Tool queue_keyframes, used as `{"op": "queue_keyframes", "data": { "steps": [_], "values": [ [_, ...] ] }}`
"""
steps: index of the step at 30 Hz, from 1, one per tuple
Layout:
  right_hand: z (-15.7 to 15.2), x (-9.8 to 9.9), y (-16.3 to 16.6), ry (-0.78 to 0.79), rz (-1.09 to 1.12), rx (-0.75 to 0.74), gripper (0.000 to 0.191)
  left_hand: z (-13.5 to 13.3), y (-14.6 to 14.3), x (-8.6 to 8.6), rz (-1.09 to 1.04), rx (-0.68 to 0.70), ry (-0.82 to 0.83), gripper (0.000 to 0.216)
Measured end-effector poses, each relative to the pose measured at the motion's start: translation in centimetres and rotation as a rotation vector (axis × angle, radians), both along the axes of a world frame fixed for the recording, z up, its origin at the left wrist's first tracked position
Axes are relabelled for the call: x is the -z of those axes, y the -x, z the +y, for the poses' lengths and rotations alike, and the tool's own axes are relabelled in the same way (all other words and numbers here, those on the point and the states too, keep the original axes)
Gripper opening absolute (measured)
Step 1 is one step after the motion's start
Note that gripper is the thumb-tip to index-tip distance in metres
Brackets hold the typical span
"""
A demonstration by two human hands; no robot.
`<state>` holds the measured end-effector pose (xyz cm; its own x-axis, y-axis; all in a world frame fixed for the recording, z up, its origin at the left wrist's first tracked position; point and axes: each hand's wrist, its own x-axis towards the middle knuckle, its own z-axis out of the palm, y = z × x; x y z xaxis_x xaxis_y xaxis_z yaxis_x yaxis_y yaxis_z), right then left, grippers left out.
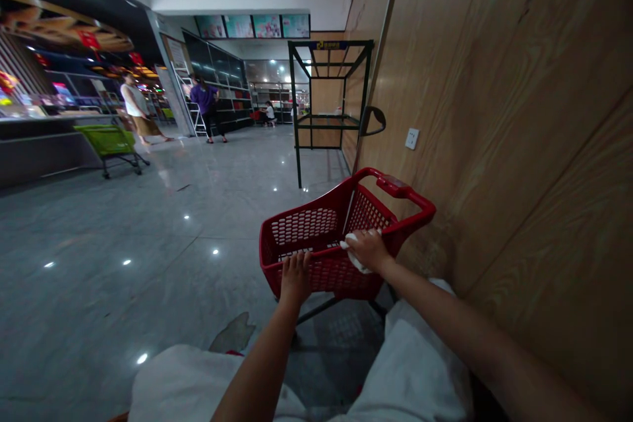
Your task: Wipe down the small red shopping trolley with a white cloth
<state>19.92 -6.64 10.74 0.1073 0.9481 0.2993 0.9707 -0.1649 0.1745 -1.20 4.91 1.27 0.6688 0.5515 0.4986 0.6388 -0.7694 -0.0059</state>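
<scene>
A red plastic shopping cart (297, 225) stands in front of my knees, its handle toward the wooden wall on the right. My left hand (295, 280) is closed over the cart's near rim, fingers hooked to the inside. Farther right along that rim, my right hand (368, 249) presses a white cloth (360, 265) against the edge. Part of the cloth hangs down the cart's outer side, and the rest is hidden under my fingers.
Beyond the cart stands a dark metal rack frame (298, 145). A wood-panelled wall (469, 145) with a socket (412, 138) rises close on my right. A green shopping cart (106, 140) is at the left; a person in purple (204, 99) and others are farther back.
</scene>
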Motion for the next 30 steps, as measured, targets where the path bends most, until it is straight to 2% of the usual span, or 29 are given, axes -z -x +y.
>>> {"op": "queue_keyframes", "data": {
  "steps": [3, 5, 8, 13, 16, 19, 26, 28, 30],
  "values": [
    [-1.8, -1.1, -3.0, -0.048, -0.041, 0.04, 0.03, -0.5, -0.8, -0.1, -0.034, -0.008, -0.001, 0.061],
    [-2.0, -1.1, -3.1, -0.069, -0.04, 0.091, 0.029, -1.1, -1.5, -0.2, -0.059, -0.029, 0.013, 0.061],
    [-0.4, 0.1, -0.3, -0.059, 0.01, 0.131, 0.03, -2.0, -2.4, -0.5, -0.089, -0.072, 0.04, 0.065],
    [4.0, 3.0, 7.0, -0.078, 0.123, 0.066, 0.03, -2.3, -2.6, -0.7, -0.078, -0.075, 0.055, 0.064],
    [5.1, 3.4, 8.6, -0.074, 0.146, 0.054, 0.029, -1.6, -1.7, -0.8, -0.061, -0.059, 0.052, 0.061],
    [4.2, 2.6, 6.7, -0.05, 0.107, -0.001, 0.029, -0.8, -0.6, -0.8, -0.004, 0.01, 0.04, 0.064],
    [-2.4, -1.3, -4.3, -0.055, -0.069, 0.052, 0.032, -0.5, -0.6, -0.2, -0.036, -0.025, 0.026, 0.062],
    [-3.6, -2.1, -6.0, -0.077, -0.1, 0.093, 0.033, -0.8, -1.1, -0.3, -0.046, -0.035, 0.036, 0.062],
    [-3.6, -2.1, -6.0, -0.087, -0.096, 0.139, 0.033, -1.1, -1.6, -0.5, -0.053, -0.051, 0.055, 0.064]
  ]
}}
